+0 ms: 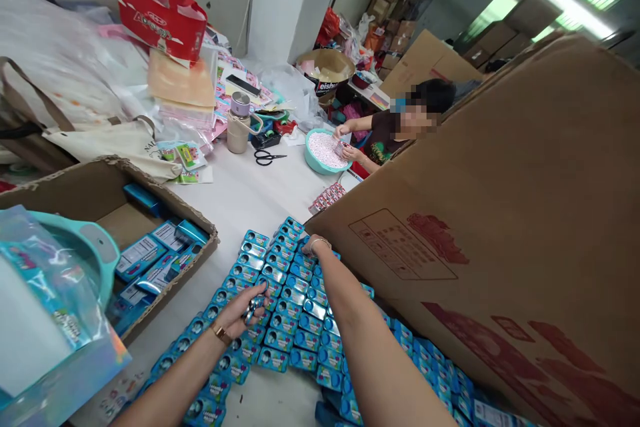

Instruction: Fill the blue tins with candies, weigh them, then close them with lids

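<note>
Left hand (239,315): low centre of frame, fingers pinched on a small blue tin (251,310), just above the rows
Right hand (313,245): centre, reaching under the big cardboard box (500,227); fingers hidden, grip cannot be told
Blue tins (280,293): spread in rows across the table, beneath and between both hands

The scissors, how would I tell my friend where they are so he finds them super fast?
Start at the white table and look to its far end, past the rows of small blue tins. Between the beige flask with a purple lid and the teal bowl of pink-white bits lie the scissors. They are the only black-handled thing lying flat on bare tabletop.
</note>
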Demonstrator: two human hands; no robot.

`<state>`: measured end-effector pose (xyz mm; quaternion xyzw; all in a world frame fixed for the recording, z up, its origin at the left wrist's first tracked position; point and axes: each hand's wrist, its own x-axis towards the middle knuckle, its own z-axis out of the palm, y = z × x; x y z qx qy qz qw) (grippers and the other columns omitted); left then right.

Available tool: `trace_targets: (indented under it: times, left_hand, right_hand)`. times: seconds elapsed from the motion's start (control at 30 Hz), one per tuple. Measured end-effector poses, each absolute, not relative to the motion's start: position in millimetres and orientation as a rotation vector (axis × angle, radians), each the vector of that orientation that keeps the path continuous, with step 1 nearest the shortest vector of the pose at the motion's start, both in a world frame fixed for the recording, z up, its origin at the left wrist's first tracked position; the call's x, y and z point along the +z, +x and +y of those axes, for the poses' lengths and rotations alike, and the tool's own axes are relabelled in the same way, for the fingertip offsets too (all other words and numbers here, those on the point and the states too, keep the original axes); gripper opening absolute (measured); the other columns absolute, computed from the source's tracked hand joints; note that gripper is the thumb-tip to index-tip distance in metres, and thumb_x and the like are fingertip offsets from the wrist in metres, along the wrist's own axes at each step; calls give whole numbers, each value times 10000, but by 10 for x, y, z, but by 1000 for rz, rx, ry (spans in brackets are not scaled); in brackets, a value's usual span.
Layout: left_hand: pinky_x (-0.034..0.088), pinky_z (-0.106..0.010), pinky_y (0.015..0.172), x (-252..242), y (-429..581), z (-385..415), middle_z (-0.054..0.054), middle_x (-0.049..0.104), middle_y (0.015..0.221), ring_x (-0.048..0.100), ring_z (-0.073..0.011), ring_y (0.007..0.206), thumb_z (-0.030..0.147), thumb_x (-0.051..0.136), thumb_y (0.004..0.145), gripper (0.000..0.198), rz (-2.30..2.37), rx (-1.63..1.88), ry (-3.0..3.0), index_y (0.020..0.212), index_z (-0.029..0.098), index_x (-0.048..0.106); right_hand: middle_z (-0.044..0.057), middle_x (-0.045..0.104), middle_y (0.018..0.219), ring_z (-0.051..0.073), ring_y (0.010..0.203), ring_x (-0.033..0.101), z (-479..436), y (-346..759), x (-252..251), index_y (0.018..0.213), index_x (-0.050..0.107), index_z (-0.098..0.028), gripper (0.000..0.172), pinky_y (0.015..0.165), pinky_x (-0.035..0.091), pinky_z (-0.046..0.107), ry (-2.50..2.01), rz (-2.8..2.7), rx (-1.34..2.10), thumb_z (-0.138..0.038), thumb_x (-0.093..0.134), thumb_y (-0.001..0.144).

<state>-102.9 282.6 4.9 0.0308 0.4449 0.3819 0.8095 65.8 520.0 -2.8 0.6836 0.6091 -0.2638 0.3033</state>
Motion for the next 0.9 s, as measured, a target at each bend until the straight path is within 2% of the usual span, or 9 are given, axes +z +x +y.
trace_targets:
  times: [0.17, 0.27, 0.33, 0.43, 0.53, 0.63, 0.73, 0.8, 0.9]
  left_hand:
    - [207, -190, 412, 181, -1033, 2993, 8, 581, 621, 406, -61, 444, 589, 705, 685, 454, 1154, 719, 461, 692, 145, 615]
    - [223, -222, 443, 191, -1050, 3065, 17, 538, 525, 367, -79, 431, 586, 701, 672, 456, 1273, 644, 684, 573, 157, 579]
    - [220, -238, 456, 158, -1064, 3080, 28, 490, 473, 334, -85, 417, 584, 685, 679, 463, 1355, 582, 807, 526, 169, 551]
    - [244, -246, 488, 102, -1052, 3098, 29, 453, 448, 363, -101, 450, 546, 669, 712, 468, 1469, 479, 974, 471, 176, 514]
    - [309, -248, 548, 80, -947, 3192, 16, 468, 477, 471, -132, 553, 458, 697, 729, 436, 1563, 348, 1116, 459, 171, 512]
    - [417, -271, 659, 80, -748, 3380, -14, 574, 628, 566, -164, 709, 379, 700, 775, 318, 1622, 183, 1205, 585, 148, 593]
    - [509, -355, 798, 75, -525, 3580, -60, 650, 964, 613, -173, 886, 350, 628, 873, 232, 1643, 54, 1236, 942, 129, 645]
    - [528, -401, 847, 69, -400, 3680, -80, 622, 1125, 617, -198, 981, 354, 591, 905, 307, 1652, 38, 1234, 1123, 136, 603]
    - [528, -418, 872, 68, -258, 3772, -96, 600, 1187, 606, -250, 1041, 367, 602, 896, 379, 1642, 150, 1228, 1178, 113, 588]
  right_hand:
    - [11, 680, 731, 167, 744, 661, 5215, 632, -36, 778, 674, -141, 210, 779, 531, 361, 1866, 1545, -771, -345, 694, 826]
    - [27, 692, 807, 146, 759, 655, 5222, 678, -20, 846, 666, -139, 260, 766, 537, 347, 1946, 1559, -819, -398, 651, 869]
    - [42, 702, 764, 161, 753, 662, 5234, 728, -4, 793, 681, -145, 276, 734, 524, 318, 2001, 1569, -865, -417, 722, 797]
    - [59, 703, 674, 223, 770, 678, 5233, 787, -1, 655, 685, -162, 279, 697, 495, 304, 2084, 1576, -960, -363, 866, 587]
    - [90, 719, 810, 264, 896, 665, 5148, 823, -40, 687, 684, -163, 298, 736, 491, 316, 2225, 1616, -1070, -325, 888, 543]
    - [89, 683, 979, 224, 937, 636, 4946, 932, -84, 858, 671, -139, 299, 769, 509, 334, 2388, 1627, -1278, -390, 776, 734]
    - [40, 646, 950, 152, 779, 619, 4660, 1198, -65, 1003, 621, -135, 303, 681, 527, 307, 2513, 1561, -1639, -420, 586, 905]
    - [28, 635, 905, 108, 654, 580, 4438, 1453, -17, 1060, 582, -146, 281, 574, 492, 250, 2564, 1491, -1917, -392, 516, 942]
    - [23, 637, 862, 68, 511, 483, 4062, 1841, 44, 1049, 546, -178, 205, 450, 388, 197, 2567, 1374, -2303, -323, 502, 910]
